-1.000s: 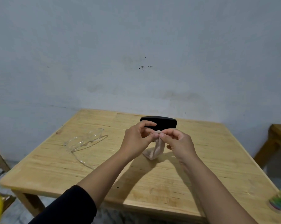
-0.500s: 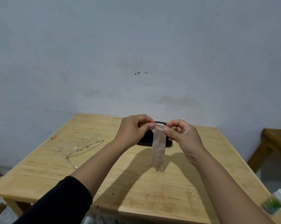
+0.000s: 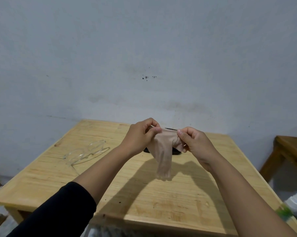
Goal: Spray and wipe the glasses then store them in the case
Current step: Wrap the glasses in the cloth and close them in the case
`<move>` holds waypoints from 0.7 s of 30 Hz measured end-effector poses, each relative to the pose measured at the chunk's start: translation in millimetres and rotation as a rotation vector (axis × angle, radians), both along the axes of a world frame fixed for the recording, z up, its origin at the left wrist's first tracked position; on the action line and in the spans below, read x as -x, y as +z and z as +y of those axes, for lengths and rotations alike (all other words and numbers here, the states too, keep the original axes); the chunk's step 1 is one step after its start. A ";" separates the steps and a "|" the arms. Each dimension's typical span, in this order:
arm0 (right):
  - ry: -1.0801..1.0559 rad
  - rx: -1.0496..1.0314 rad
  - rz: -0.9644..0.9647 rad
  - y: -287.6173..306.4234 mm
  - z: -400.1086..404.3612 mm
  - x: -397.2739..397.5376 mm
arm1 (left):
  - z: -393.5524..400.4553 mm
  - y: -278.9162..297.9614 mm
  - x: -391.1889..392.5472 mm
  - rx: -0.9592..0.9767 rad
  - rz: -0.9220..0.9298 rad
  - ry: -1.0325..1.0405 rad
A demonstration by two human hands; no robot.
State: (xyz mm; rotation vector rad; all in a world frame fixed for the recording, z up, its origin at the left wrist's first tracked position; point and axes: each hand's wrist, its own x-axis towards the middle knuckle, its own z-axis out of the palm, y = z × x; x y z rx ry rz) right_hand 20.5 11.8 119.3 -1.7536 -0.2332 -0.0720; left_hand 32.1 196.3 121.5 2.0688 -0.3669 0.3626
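Observation:
A thin beige cloth [image 3: 163, 151] hangs in the air above the wooden table [image 3: 144, 199]. My left hand [image 3: 140, 135] pinches its upper left corner and my right hand [image 3: 193, 142] pinches its upper right corner, so the top edge is stretched between them. Clear-framed glasses [image 3: 86, 152] lie on the table to the left, untouched. The black case [image 3: 175, 152] sits behind the cloth and is mostly hidden by it and my hands.
A spray bottle [image 3: 292, 205] with a white cap and green label stands at the table's right front edge. A wooden stool [image 3: 287, 151] is at the right. A grey wall rises behind the table.
My hands have drawn apart, spreading the cloth's top edge wider. The cloth hung as a narrow strip before and now opens out between my fingers.

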 end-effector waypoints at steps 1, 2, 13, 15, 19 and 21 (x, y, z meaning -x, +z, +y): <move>-0.013 0.010 0.005 -2.3 -1.1 -0.2 | 2.1 -0.3 0.3 -0.010 0.024 -0.018; -0.027 0.029 0.007 -4.0 -2.8 -0.3 | 4.2 -0.3 0.9 -0.019 0.050 -0.040; 0.108 0.197 0.148 -4.0 -38.4 2.1 | 29.5 -11.4 -3.8 -0.288 0.012 0.021; 0.042 0.178 0.146 -3.0 -42.1 2.0 | 29.7 -12.7 -5.9 -0.266 -0.002 0.062; -0.091 0.103 0.115 -3.0 -47.9 -4.2 | 27.5 -16.9 -11.2 -0.080 0.046 0.065; -0.149 0.054 0.088 -3.2 -47.9 -10.3 | 23.8 -18.1 -15.9 -0.022 0.070 0.063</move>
